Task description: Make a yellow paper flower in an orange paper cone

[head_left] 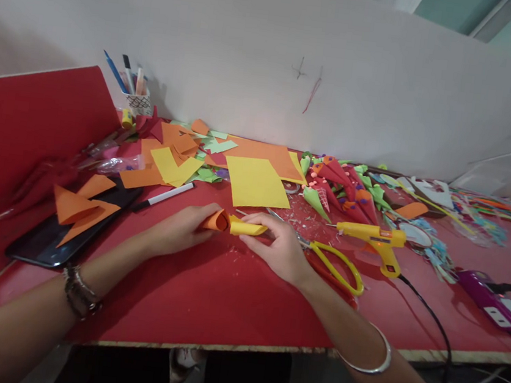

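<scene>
Over the red table (pixel 206 296), my left hand (pixel 181 229) is closed on an orange rolled paper (pixel 216 219). Yellow rolled paper (pixel 247 227) sits in the fingers of my right hand (pixel 279 246). The two rolls meet end to end between my hands; whether they are joined I cannot tell. Just beyond them lies a flat yellow paper sheet (pixel 256 182). Scissors with yellow handles (pixel 339 265) rest to the right of my right hand. A white marker (pixel 165 196) is near my left hand.
A yellow glue gun (pixel 379 239) lies to the right, its cord (pixel 430 316) running over the table edge. Several small paper cones (pixel 339 186) are heaped behind it. On the left, orange paper pieces (pixel 78 208) lie on a dark phone (pixel 46 244). A purple power strip (pixel 496 305) is far right.
</scene>
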`<move>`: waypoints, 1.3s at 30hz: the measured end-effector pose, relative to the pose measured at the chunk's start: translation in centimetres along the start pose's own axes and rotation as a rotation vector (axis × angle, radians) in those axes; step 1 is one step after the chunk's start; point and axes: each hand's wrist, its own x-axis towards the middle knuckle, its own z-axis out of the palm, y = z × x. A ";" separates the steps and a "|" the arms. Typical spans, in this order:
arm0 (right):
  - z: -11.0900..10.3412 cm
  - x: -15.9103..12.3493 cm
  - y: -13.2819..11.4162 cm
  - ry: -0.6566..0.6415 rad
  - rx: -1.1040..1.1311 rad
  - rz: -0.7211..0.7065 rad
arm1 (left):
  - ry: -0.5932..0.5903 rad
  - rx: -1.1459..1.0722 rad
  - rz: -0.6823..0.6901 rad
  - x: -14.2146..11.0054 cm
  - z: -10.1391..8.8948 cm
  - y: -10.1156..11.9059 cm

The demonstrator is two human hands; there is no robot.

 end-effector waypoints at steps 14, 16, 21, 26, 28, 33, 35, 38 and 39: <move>0.0 0.1 -0.2 -0.020 0.038 0.010 | 0.024 -0.035 -0.011 -0.1 1.0 1.2; 0.1 0.1 -0.3 -0.034 0.066 0.018 | 0.042 -0.048 -0.003 -0.1 1.0 1.3; 0.3 0.1 -0.4 -0.037 0.151 0.056 | 0.065 -0.054 -0.001 -0.1 1.3 1.5; 0.4 0.2 -0.2 -0.044 0.186 0.076 | 0.078 -0.032 0.004 -0.1 1.5 1.5; 0.3 0.2 -0.2 -0.037 0.205 0.071 | 0.091 -0.027 0.007 -0.1 1.6 1.4; 0.3 0.3 -0.3 -0.008 0.225 0.011 | 0.112 -0.011 0.030 -0.2 1.8 1.3; 0.4 0.3 -0.3 -0.013 0.207 -0.010 | 0.110 -0.014 0.031 -0.2 1.9 1.4; 0.4 0.3 -0.2 -0.028 0.180 -0.014 | 0.102 -0.042 0.023 -0.2 1.9 1.6; 0.4 0.3 -0.2 -0.034 0.172 -0.011 | 0.100 -0.051 0.017 -0.2 1.9 1.7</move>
